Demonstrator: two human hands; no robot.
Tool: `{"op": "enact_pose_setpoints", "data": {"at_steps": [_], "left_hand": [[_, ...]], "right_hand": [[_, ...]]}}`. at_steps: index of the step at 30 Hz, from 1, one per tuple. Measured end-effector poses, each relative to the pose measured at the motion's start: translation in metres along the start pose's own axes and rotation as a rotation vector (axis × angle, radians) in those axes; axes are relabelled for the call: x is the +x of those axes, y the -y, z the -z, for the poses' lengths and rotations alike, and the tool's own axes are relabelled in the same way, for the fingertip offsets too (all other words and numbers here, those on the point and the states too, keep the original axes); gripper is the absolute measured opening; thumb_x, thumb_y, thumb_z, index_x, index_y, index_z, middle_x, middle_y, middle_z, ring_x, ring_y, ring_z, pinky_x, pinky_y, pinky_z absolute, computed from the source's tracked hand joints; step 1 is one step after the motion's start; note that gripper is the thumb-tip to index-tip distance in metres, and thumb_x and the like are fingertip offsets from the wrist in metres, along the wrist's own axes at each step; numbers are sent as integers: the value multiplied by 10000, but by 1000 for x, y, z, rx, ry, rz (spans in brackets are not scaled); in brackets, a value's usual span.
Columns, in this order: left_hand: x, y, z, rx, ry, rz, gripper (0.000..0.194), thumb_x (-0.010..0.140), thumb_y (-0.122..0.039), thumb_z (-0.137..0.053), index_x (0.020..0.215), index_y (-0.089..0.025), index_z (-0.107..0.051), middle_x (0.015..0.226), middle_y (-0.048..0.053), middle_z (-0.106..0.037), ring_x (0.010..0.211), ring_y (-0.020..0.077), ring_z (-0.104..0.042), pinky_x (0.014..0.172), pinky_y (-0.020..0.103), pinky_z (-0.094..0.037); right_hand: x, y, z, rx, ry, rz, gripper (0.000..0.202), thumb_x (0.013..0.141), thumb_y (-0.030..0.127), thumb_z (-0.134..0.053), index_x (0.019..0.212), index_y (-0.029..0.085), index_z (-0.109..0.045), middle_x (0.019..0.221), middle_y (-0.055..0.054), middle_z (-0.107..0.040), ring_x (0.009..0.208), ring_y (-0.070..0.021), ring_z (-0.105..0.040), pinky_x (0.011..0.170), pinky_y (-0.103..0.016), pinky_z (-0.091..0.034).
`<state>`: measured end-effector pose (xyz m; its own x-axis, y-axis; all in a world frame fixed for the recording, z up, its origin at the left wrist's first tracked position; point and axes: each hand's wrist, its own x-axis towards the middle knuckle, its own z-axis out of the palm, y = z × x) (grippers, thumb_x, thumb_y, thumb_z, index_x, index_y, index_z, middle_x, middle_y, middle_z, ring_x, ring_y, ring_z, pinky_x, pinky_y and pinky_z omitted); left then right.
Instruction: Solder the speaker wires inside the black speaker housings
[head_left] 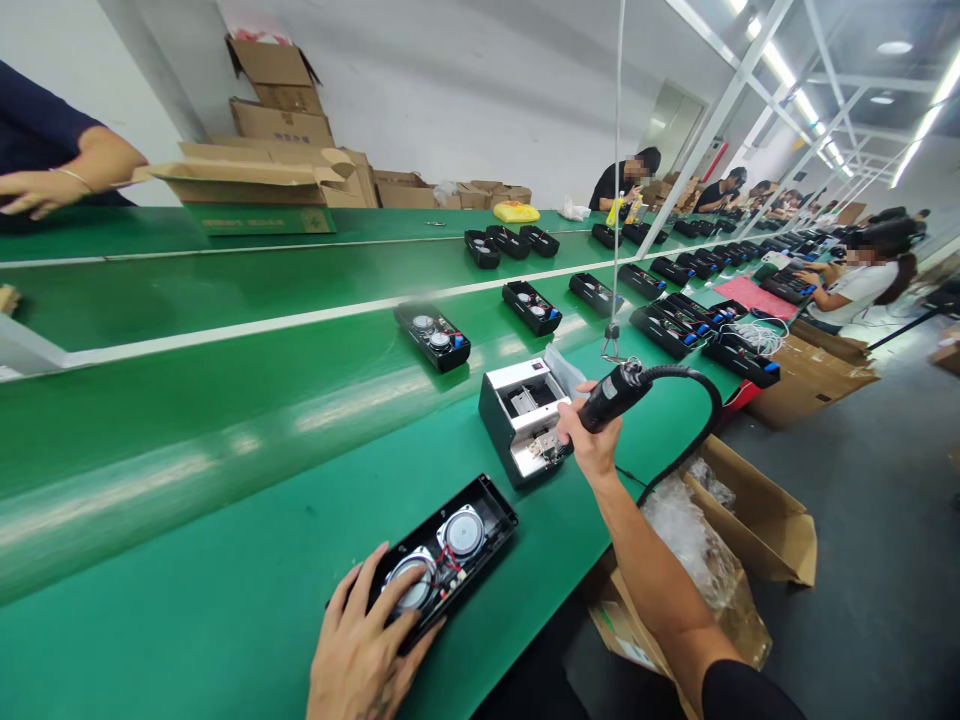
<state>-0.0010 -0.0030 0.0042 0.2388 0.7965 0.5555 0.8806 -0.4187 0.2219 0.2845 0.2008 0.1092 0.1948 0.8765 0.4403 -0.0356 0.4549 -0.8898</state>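
Observation:
My right hand (592, 440) is wrapped around a black electric screwdriver (611, 398), whose cable loops to the right. The lower end of the screwdriver is at the front of a screw feeder (499, 420), a dark box with a silver top; my fingers hide its tip. My left hand (371, 625) grips the left end of an open black speaker housing (491, 515), its fingers spread across the case and over one speaker. A second round silver speaker (461, 530) shows uncovered, with red wires and small white connectors beside it.
More black speaker housings (433, 337) stand along the green belt (285, 390). A hanging cord (618, 180) drops above the screwdriver. Cardboard boxes with plastic bags (697, 540) sit below the right table edge. Other people work nearby, one arm (82, 170) at upper left beside an open carton (255, 195).

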Motion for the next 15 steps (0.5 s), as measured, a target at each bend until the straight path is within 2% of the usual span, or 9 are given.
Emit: {"op": "enact_pose_setpoints", "data": {"at_steps": [7,15], "left_hand": [[-1,4,-2,15,-23,-13,194,956,-291,-692,763,-278,-684,1187,6,-817,1397,350,-592,1150,548,-448],[1,2,-2,14,-31,-3,233,976,-296,-655,743,-276,-661,1172,2,-821,1365,351,-600,1117,551,-447]], "right_hand": [[0,0,0,-46,95,-48,316,882,330,-800,1089,225,-586,496,130,-563,380,-111,-486,459,-271,-449],[-1,3,5,6,-10,44,336,923,370,-765,1132,254,-529,526,144,-563,388,-106,-494,496,-270,-469]]}}
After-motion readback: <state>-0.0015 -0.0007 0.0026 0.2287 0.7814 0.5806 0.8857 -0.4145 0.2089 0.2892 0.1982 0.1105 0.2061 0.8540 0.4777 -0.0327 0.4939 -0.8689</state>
